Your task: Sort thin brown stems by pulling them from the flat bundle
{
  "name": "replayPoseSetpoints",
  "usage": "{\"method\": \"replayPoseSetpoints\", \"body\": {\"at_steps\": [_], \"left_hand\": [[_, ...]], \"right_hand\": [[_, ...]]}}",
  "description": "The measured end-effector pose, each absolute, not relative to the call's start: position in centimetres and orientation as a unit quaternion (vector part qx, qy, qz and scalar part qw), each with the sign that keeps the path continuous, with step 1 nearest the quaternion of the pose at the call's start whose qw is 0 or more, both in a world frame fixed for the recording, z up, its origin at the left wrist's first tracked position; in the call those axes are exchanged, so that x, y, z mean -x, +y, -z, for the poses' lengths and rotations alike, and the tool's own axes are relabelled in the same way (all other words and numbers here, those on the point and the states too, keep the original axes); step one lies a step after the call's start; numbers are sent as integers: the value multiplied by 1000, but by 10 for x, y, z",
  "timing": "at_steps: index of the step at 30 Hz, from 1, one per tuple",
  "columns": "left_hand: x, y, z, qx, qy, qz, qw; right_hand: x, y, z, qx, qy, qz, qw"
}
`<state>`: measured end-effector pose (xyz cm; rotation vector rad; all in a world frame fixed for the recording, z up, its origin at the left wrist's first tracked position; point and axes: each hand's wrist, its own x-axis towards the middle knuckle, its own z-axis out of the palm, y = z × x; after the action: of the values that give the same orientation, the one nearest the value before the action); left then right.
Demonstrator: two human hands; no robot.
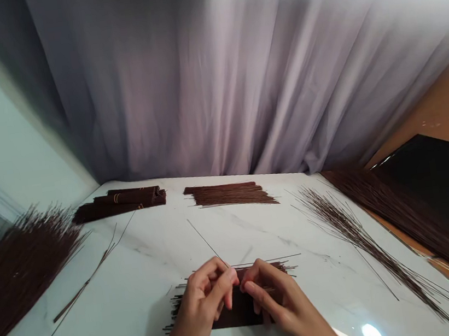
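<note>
My left hand (208,297) is closed, thumb and forefinger pinched at the near end of a thin dark stick (206,242) that slants up and left over the table. My right hand (271,291) is closed too, its thumb and forefinger meeting right beside the left fingertips; whatever they hold is too small to make out. Under both hands lies a flat dark brown mat of thin sticks (239,316), with uneven stick ends poking out at its left and right sides. The hands cover much of it.
On the white marble-patterned table (113,298) lie tied dark bundles (129,200), a stack of cut sticks (232,194), a few loose sticks (93,276) and a spread bunch (367,243). Large stick piles flank it at left (23,271) and right (413,220). A grey curtain (197,83) hangs behind.
</note>
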<state>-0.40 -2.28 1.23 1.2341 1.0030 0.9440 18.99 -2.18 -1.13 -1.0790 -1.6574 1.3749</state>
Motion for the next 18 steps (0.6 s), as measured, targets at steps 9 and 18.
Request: {"method": "replayPoseSetpoints", "body": {"at_steps": [9, 18], "left_hand": [[-8, -34, -8, -727, 409, -196, 516], [0, -19, 1, -590, 532, -391, 465]], "right_hand": [[-233, -13, -45, 393, -845, -264, 249], [-201, -38, 0, 474, -691, -384, 388]]}}
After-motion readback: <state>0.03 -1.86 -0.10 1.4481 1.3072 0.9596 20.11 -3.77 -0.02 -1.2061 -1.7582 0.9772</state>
